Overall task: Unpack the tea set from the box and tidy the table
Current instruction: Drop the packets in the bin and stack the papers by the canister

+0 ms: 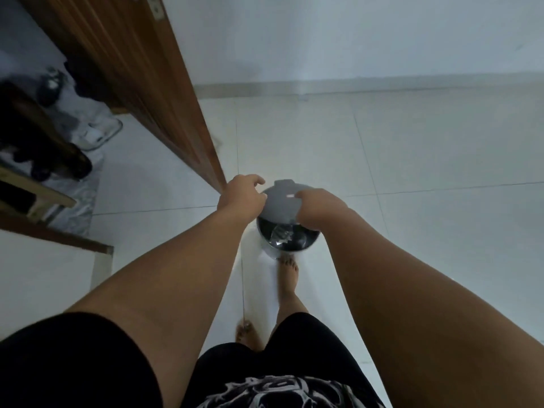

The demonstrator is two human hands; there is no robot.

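Note:
A small round waste bin stands on the floor in front of my feet. Its grey lid is tilted up, and the dark inside shows crumpled clear plastic. My right hand grips the lid's right edge. At the lid's left edge my left hand hovers with its fingers loosely curled and apart, holding nothing that I can see. No tea set, box or table is in view.
A brown wooden door stands open on the left, its edge close to my left hand. Past it lie dark shoes, pale slippers and a low wooden shelf. A white wall runs behind the pale tiled floor.

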